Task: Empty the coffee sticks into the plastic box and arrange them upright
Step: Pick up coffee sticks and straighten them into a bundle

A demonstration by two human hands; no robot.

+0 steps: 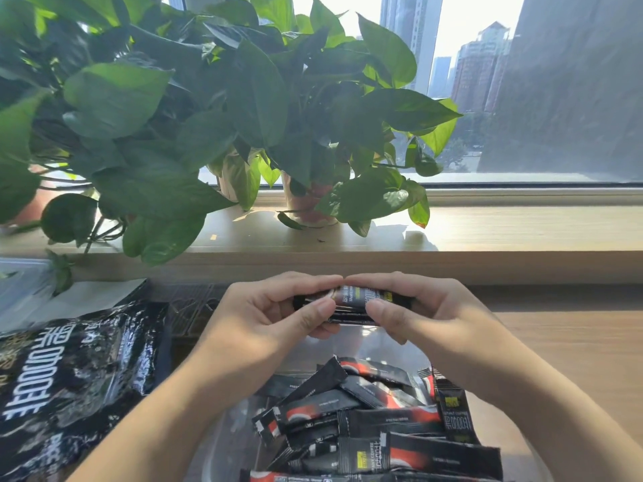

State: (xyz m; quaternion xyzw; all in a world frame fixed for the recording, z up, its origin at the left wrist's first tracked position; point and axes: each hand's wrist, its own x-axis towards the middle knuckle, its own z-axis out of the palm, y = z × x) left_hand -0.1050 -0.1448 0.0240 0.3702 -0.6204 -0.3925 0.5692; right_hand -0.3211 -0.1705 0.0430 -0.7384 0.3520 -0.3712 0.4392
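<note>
Both hands up above the plastic box, over its far edge. The left hand and right hand share one small bundle of coffee sticks, held crosswise. Each hand curls round its end of the bundle, thumbs on the near side and fingertips meeting on top. How many sticks are in the bundle I cannot tell.

Inside the box there is a loose pile of sticks – black wrappers with red and yellow print, lying flat and crossed at all angles. One stick at the box's right wall stands roughly on end. The box is clear plastic and its near edge is cut off by the frame.

Left of the box, a crumpled black coffee bag lies flat on the bench, its print facing up. Beyond the box the windowsill carries potted plants with big green leaves – some hang down towards the bag. Behind them, the window shows city towers.
</note>
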